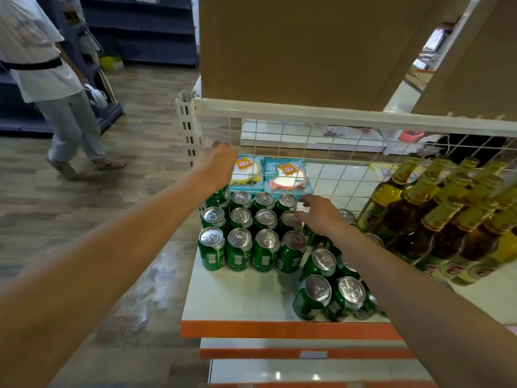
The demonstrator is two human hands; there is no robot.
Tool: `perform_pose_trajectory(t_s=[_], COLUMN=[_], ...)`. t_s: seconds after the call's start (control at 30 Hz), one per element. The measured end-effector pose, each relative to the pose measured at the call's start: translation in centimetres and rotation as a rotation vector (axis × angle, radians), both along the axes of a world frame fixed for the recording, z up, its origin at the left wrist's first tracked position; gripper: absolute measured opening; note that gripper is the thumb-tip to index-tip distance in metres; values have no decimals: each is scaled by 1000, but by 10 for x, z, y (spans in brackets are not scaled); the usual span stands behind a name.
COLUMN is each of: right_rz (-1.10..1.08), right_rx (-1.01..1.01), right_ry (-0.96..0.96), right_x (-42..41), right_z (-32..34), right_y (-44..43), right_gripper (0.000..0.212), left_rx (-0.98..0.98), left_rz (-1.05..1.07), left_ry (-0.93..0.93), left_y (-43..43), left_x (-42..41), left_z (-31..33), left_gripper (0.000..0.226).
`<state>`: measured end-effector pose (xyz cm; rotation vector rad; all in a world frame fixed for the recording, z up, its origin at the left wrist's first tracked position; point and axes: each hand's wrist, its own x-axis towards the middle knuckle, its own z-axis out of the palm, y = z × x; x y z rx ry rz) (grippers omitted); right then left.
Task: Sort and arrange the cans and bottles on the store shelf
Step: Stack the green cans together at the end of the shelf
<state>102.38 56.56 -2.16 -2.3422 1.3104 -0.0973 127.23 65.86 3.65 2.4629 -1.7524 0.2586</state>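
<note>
Along the left half of the shelf [237,298], green cans [253,228] stand upright in a tight block of rows reaching back to the wire grille [330,169] at the rear edge; this portion appears sorted. Toward the middle and front edge, a second group of loose cans [331,287] stands unevenly, some tilted and crowded together, not yet aligned with the block. Amber bottles [436,217] with gold foil necks occupy the right end of the shelf in close ranks and look orderly, though their far extent is cut off. Two blue snack packets [272,175] lean against the grille behind the cans. The left hand [216,166] is at the rear left corner over the back row; its fingers curl downward, but whether they grip a can is hidden, so I cannot tell. The right hand [320,212] hovers over the right edge of the block, fingers [306,200] spread and holding nothing. Judgement: roughly half done; the loose cans remain to be squared into rows. Another person [53,79] walks the aisle at left, well apart.
</note>
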Motion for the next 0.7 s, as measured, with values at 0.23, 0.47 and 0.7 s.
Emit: perform_pose_trajectory(t_s=[0.23, 0.47, 0.7], right_rz=[-133, 20, 128], right_rx=[-64, -102, -84], right_ry=[32, 207, 261], right_x=[-59, -64, -49], right_z=[3, -7, -20], right_y=[-39, -54, -66], right_gripper=[52, 64, 52], left_rx=[120, 244, 206], left_rz=[-222, -212, -171], left_ry=[434, 368, 407], left_y=[-48, -76, -67], left_x=[-109, -147, -118], left_z=[-20, -57, -65], left_gripper=[41, 40, 36])
